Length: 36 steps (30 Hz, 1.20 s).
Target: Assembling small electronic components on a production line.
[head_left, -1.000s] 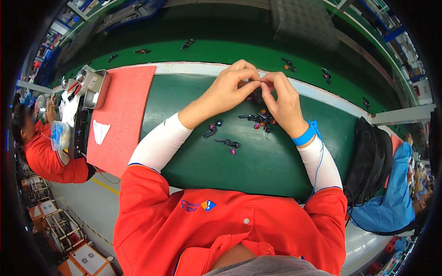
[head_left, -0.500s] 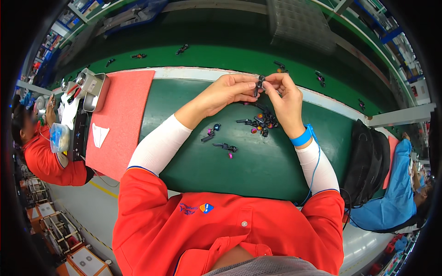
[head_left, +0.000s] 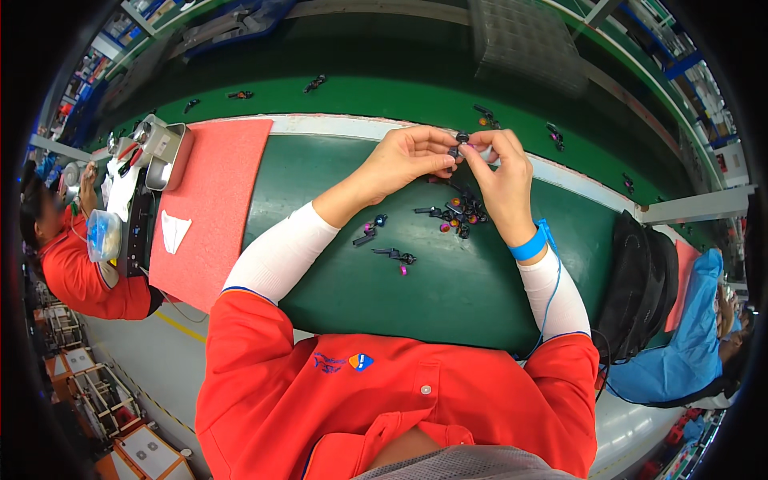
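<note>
My left hand [head_left: 404, 164] and my right hand [head_left: 506, 180] meet above the far edge of the green work mat [head_left: 480, 296]. Pinched between their fingertips is a small black part with a round end [head_left: 462, 138]. A pinkish, pale bit shows at the right fingertips, too small to make out. Just below the hands lies a pile of similar black parts [head_left: 456, 210], some with orange or pink round faces. To its left, two small groups of these parts [head_left: 368, 230] [head_left: 394, 255] rest apart on the mat. A blue wrist strap with a cord [head_left: 528, 244] circles my right wrist.
Beyond a white rail [head_left: 336, 126] runs a green belt [head_left: 384, 100] with scattered black parts. A pink foam mat [head_left: 210, 208] bears a white scrap; metal trays [head_left: 170, 156] stand beside it. A black bag [head_left: 636, 288] sits at right. Co-workers are on both sides.
Both hands have shifted slightly right, and the black part between them has turned; its round end now shows more. The loose parts on the mat keep their arrangement.
</note>
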Available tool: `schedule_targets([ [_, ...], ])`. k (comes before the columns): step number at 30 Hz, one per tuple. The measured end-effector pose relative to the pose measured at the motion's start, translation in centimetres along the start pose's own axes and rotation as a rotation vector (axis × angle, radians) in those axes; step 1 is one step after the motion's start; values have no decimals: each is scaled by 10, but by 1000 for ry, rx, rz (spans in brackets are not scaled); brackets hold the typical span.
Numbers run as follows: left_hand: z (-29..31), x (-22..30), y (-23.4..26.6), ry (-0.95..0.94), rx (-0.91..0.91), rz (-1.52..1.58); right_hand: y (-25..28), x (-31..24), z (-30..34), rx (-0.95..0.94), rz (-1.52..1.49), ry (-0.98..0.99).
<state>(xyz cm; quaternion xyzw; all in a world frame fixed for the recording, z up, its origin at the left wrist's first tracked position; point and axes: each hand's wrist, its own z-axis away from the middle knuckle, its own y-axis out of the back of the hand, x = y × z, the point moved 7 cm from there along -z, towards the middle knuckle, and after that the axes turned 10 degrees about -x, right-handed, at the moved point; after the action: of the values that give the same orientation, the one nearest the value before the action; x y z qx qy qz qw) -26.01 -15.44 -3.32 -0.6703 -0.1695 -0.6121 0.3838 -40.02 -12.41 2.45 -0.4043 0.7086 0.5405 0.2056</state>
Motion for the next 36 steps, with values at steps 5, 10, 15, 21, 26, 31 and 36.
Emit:
schedule_targets([
  [5,1,3,0,-54,13,-71,-9,20,-1,-174,-222,-222],
  [10,1,4,0,-76,17,-72,-26,28,5,-249,-783,-388],
  [15,1,6,0,-112,1,-43,-29,28,6,-241,-834,-378],
  [21,0,0,3,-46,0,-8,-31,30,10,-239,-779,-416],
  [26,3,3,-1,7,1,15,-32,27,12,-176,-665,-338],
  [31,1,2,-1,46,-10,211,-22,25,1,-190,-623,-248],
  [36,4,4,-9,70,-73,169,-14,9,-7,-216,-488,-8],
])
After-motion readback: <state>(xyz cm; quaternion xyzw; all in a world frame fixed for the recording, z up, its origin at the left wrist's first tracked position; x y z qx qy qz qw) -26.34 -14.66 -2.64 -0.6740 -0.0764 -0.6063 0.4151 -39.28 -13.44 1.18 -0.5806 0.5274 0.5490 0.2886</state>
